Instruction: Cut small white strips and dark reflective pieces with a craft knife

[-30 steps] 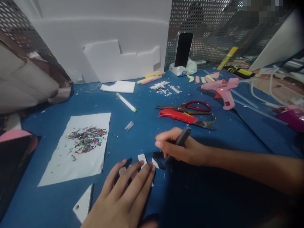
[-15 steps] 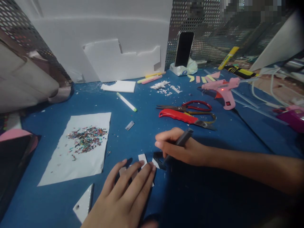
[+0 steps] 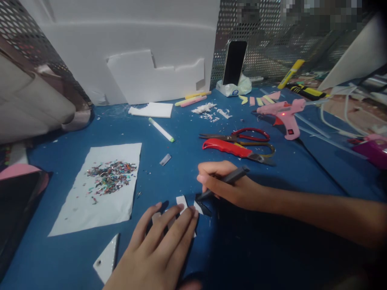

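My left hand lies flat at the bottom centre, fingers stretched out and pressing down a small white foam piece on the blue table. My right hand is closed around a dark grey marker, whose tip rests on the blackened end of that piece. The two hands are a few centimetres apart.
A white paper with colourful glitter scraps lies to the left. Red-handled scissors, a red cutter and a pink glue gun are behind my right hand. A phone, foam sheets and a white foam triangle are around.
My right hand has tilted the marker lower and shifted slightly, with the tip moved left on the piece. My left hand has stayed still.
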### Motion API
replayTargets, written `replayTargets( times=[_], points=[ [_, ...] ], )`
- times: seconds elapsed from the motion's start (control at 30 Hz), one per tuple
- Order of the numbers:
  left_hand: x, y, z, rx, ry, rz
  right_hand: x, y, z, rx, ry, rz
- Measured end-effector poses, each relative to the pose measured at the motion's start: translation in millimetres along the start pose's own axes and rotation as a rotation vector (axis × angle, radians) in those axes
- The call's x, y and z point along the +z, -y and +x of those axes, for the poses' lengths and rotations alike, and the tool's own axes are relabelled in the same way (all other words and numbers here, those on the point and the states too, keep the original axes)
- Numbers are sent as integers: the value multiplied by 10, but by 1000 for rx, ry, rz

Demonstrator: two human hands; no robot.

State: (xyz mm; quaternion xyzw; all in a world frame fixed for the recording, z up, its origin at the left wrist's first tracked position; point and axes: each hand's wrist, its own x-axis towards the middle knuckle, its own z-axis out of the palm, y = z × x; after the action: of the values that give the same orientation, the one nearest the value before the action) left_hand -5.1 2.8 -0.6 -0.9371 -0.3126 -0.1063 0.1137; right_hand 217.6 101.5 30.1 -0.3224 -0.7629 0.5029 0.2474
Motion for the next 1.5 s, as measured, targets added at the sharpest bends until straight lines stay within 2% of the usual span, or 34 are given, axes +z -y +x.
replayTargets(
  times=[0.1, 0.27, 0.33, 0.53, 0.6, 0.77, 0.87, 1.0, 1.17, 1.5],
  points=[
    [2, -1, -5, 8, 0, -1, -1, -3, 2, 7, 66, 23],
    [-10, 2, 5, 6, 4, 4, -5, -4, 5, -2, -13, 11],
    [-16, 2, 13, 13, -4, 7, -5, -5, 1, 13, 64, 22],
    [-7, 6, 11, 9, 12, 9, -4, -1, -6, 0, -17, 11],
    [-8, 7, 2, 7, 21, 12, -5, -1, -5, 16, 48, 10],
    [-15, 6, -3, 8, 11, 15, -5, 7, -7, -15, -16, 21],
    [-9, 4, 3, 5, 2, 13, -5, 12, -7, -8, 17, 27],
    [2, -2, 10, 12, -4, 6, 2, 9, 1, -15, -27, 2],
    [8, -18, -7, -20, -6, -17, 12, -11, 5, -16, -19, 21],
    [-6, 5, 0, 7, 18, 9, 11, -3, 4, 4, -18, 29]
  ],
)
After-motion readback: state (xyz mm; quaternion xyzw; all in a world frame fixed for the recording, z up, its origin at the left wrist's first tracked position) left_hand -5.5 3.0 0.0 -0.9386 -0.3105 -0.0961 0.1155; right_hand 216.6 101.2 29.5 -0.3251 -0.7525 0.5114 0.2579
